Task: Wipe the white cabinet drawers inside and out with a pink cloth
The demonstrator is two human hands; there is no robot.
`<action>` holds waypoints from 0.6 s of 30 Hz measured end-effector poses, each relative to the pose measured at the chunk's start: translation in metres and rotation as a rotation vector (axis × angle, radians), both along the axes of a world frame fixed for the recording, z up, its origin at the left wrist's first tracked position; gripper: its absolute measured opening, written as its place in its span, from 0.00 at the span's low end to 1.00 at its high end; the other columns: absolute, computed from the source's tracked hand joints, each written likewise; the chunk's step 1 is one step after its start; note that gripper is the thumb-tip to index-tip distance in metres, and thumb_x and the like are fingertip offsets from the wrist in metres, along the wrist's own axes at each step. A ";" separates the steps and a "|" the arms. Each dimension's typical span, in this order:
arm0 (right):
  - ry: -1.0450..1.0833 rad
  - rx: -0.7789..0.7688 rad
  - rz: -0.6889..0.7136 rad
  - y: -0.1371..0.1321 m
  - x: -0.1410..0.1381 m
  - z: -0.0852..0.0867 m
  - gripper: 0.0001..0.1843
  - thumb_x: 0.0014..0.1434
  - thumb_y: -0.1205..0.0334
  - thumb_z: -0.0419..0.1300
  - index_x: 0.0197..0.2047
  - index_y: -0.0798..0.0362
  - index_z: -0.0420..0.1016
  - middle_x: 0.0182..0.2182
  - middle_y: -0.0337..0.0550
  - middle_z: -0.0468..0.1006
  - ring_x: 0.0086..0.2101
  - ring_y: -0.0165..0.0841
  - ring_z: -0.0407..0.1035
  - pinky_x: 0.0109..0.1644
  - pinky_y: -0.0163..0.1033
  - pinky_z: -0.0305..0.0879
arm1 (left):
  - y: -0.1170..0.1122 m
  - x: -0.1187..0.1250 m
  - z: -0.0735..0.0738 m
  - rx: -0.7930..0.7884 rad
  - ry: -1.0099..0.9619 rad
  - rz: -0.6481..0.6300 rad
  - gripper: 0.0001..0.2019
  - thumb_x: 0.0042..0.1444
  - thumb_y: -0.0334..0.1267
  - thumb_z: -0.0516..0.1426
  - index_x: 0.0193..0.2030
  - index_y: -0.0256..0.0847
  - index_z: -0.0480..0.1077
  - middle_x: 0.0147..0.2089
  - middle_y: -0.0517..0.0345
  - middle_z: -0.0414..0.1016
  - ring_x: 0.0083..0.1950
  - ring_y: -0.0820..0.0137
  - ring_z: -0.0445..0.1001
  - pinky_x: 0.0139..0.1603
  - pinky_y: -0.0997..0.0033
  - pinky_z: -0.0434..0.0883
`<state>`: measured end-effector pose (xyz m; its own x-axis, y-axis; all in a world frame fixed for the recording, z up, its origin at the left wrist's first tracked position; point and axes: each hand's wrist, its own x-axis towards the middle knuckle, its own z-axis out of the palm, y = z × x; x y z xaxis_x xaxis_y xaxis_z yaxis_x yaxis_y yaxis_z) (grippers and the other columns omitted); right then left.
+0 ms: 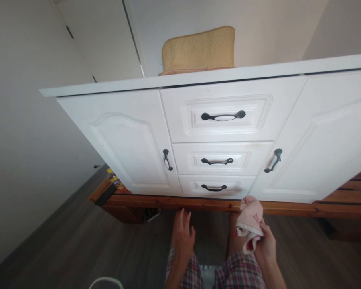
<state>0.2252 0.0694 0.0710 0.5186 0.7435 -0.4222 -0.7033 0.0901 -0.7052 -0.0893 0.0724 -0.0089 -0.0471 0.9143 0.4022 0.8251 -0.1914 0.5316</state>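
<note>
My right hand [265,244] grips a small pink and white cloth [251,216] with a red print on it. The cloth hangs bunched above my right knee, just before the wooden ledge [210,203]. My left hand [185,233] holds nothing and lies over my left knee, its fingers stretched out. Ahead of both hands stands a white cabinet [132,140]. Three drawers fill its middle, the top one with a dark handle [223,116], and all of them are closed. Cabinet doors on both sides are closed too.
A yellow dotted cloth mat [198,50] leans upright on the cabinet top. At the left end of the ledge stands a bottle with a yellow cap [116,180]. Below the ledge lies a dark box [152,214]. A white rim [106,279] shows at the bottom edge.
</note>
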 end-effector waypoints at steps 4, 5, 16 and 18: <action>0.173 -0.196 -0.098 -0.052 0.021 -0.054 0.21 0.36 0.57 0.76 0.36 0.49 0.79 0.27 0.34 0.82 0.24 0.35 0.75 0.29 0.40 0.77 | 0.037 0.038 0.078 0.057 0.005 -0.175 0.30 0.73 0.29 0.53 0.79 0.48 0.63 0.81 0.47 0.65 0.81 0.57 0.66 0.80 0.45 0.71; 0.182 -0.218 -0.115 -0.061 0.024 -0.063 0.21 0.37 0.56 0.75 0.37 0.49 0.80 0.27 0.34 0.82 0.24 0.37 0.76 0.28 0.41 0.76 | 0.046 0.048 0.090 0.071 -0.002 -0.219 0.30 0.72 0.28 0.54 0.79 0.48 0.62 0.81 0.47 0.66 0.81 0.58 0.67 0.80 0.47 0.71; 0.375 -0.206 0.035 -0.076 -0.017 -0.082 0.18 0.39 0.52 0.73 0.33 0.51 0.79 0.28 0.42 0.86 0.23 0.40 0.79 0.29 0.44 0.80 | 0.092 0.093 0.094 -0.064 0.003 -0.367 0.30 0.71 0.27 0.54 0.78 0.43 0.60 0.83 0.38 0.60 0.78 0.51 0.72 0.73 0.48 0.77; 0.407 -0.214 0.041 -0.074 -0.021 -0.090 0.18 0.39 0.53 0.74 0.33 0.51 0.79 0.27 0.41 0.86 0.22 0.39 0.78 0.26 0.41 0.77 | 0.096 0.089 0.097 -0.074 0.000 -0.368 0.28 0.71 0.26 0.53 0.76 0.44 0.62 0.81 0.39 0.65 0.76 0.54 0.74 0.73 0.50 0.77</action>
<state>0.2037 -0.0046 -0.0185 0.2511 0.6335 -0.7318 -0.9266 -0.0613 -0.3710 -0.0002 0.1681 0.0880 0.2897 0.8967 0.3345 0.7081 -0.4360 0.5554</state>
